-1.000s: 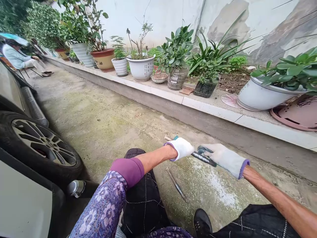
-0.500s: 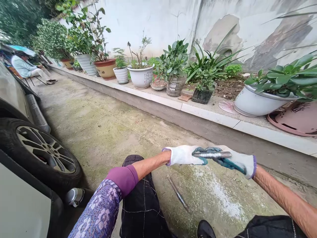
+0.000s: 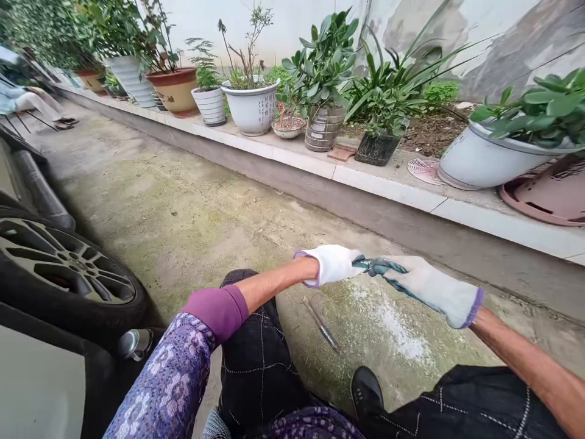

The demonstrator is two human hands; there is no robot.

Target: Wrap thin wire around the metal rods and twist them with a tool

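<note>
Both my hands wear white knit gloves with dark green coated palms and purple cuffs. My left hand (image 3: 338, 264) and my right hand (image 3: 415, 281) meet in front of me above the ground, fingers closed. A short grey metal rod lay across them half a second ago; it is now almost wholly hidden by the gloved fingers. A second metal rod (image 3: 321, 325), shiny toward its near end, lies on the concrete below my hands. White powdery flakes (image 3: 404, 335) are scattered on the ground to its right.
A tiled ledge (image 3: 292, 160) with several potted plants runs along the wall. At left stands a car with its wheel (image 3: 68, 262), and a metal can (image 3: 136, 344) is close by it. My black shoe (image 3: 367, 390) rests near the flakes. A seated person (image 3: 31, 103) is far left.
My hands have turned, so the rod that showed lengthwise across them is now mostly out of sight. My view has tilted downward and shifted; the rod on the ground stays put.
</note>
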